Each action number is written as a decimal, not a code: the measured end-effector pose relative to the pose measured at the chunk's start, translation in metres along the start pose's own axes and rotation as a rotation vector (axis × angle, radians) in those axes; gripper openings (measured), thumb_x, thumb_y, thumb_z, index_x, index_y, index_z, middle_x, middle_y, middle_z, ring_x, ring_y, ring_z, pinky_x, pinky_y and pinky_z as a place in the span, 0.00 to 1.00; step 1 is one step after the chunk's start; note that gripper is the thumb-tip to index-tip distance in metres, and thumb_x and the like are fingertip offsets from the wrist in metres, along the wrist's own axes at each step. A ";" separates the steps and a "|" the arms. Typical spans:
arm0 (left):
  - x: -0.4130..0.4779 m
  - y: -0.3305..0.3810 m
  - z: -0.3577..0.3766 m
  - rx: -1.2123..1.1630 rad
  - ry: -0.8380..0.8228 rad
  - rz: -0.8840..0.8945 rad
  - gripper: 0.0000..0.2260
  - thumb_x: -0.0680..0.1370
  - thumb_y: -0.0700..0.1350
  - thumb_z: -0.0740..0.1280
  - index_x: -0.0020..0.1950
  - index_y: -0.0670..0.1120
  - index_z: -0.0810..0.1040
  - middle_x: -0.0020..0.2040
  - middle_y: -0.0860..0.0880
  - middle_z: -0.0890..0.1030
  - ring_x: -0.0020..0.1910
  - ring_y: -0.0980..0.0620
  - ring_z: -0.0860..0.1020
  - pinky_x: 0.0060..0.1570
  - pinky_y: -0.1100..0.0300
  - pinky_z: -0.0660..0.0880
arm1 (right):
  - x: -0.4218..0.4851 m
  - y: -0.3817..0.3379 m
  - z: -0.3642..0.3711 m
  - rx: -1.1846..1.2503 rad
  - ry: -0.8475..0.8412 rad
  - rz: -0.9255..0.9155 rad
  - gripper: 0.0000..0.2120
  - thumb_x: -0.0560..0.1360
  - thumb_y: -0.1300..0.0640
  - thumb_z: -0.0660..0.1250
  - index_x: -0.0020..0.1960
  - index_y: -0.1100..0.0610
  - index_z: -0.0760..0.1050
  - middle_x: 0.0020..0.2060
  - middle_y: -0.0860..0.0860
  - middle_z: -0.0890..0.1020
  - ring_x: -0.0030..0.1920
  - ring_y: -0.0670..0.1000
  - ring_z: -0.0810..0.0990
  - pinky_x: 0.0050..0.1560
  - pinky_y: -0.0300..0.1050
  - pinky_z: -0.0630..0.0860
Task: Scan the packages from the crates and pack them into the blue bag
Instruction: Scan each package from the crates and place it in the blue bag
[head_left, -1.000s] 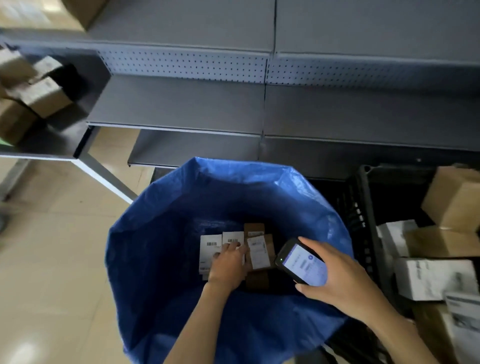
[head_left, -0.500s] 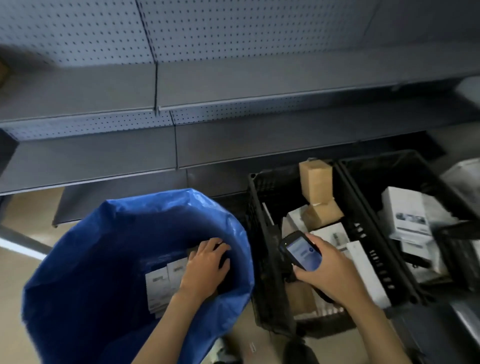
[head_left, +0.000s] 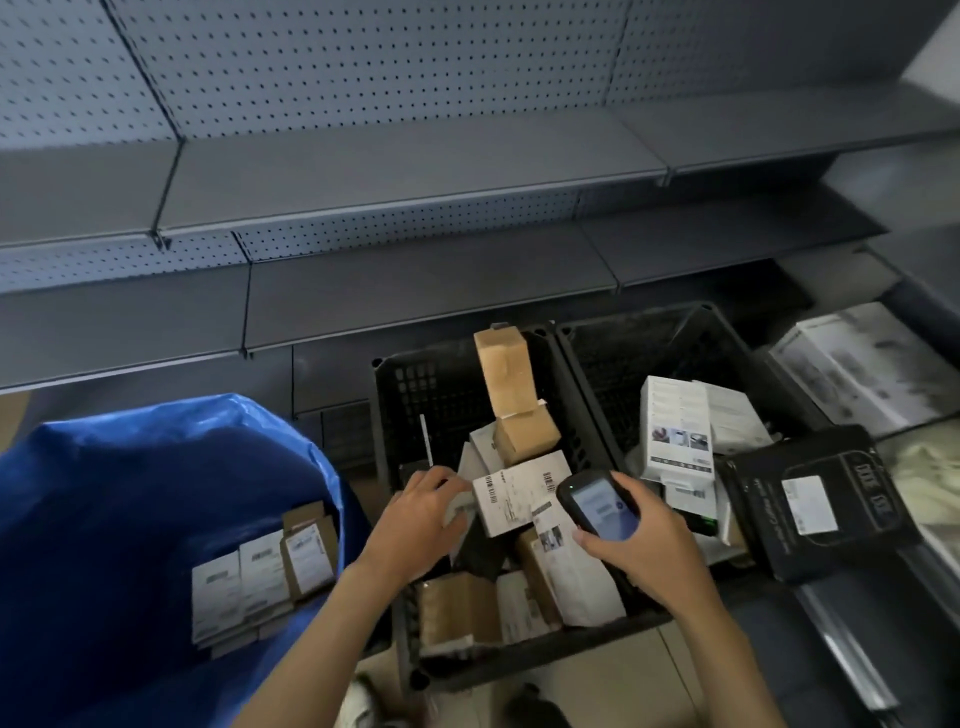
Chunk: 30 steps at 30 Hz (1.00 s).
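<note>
The blue bag stands open at the lower left with several labelled packages lying in it. A black crate in the middle is heaped with brown and white boxes. My left hand reaches into this crate and grips the left edge of a white labelled package. My right hand holds a black handheld scanner, its lit screen facing up, just right of that package. A second black crate to the right holds white boxes.
Grey metal shelves with pegboard backing run behind the crates. A tall brown box stands upright in the middle crate. A black flat package and a large white box lie at the right. My shoes show on the floor below.
My left hand has left the blue bag and moved right into the middle crate, taking hold of a white labelled package. The view has swung right; the scanner hand stayed over the crate.
</note>
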<state>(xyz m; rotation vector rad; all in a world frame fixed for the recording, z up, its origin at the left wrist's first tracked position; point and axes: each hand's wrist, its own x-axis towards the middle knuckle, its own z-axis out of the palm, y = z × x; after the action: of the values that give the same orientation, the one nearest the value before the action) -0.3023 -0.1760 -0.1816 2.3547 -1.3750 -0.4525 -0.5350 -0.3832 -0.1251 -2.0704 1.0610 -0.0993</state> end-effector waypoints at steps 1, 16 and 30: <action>0.007 0.009 0.007 -0.023 -0.026 -0.001 0.18 0.82 0.48 0.67 0.72 0.52 0.73 0.69 0.53 0.71 0.66 0.50 0.70 0.61 0.49 0.76 | 0.003 0.009 -0.008 -0.001 0.000 -0.004 0.48 0.61 0.35 0.80 0.76 0.45 0.67 0.65 0.44 0.78 0.64 0.49 0.76 0.63 0.54 0.79; 0.087 0.107 0.087 -0.100 -0.320 -0.159 0.21 0.84 0.58 0.60 0.77 0.61 0.64 0.74 0.50 0.67 0.72 0.45 0.67 0.67 0.46 0.71 | 0.011 0.087 -0.068 0.124 -0.062 -0.053 0.42 0.65 0.42 0.82 0.74 0.42 0.69 0.63 0.38 0.78 0.63 0.41 0.77 0.62 0.47 0.79; 0.082 0.106 0.104 -0.270 0.016 -0.463 0.10 0.74 0.49 0.76 0.48 0.54 0.76 0.54 0.50 0.72 0.53 0.44 0.77 0.50 0.53 0.76 | 0.013 0.116 -0.072 0.158 -0.087 -0.014 0.42 0.65 0.41 0.82 0.75 0.43 0.69 0.61 0.36 0.77 0.60 0.40 0.77 0.59 0.42 0.78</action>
<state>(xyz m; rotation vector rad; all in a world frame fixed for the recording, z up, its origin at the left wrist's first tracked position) -0.3908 -0.3125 -0.2298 2.4239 -0.6957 -0.6950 -0.6305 -0.4760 -0.1583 -1.9228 0.9553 -0.0955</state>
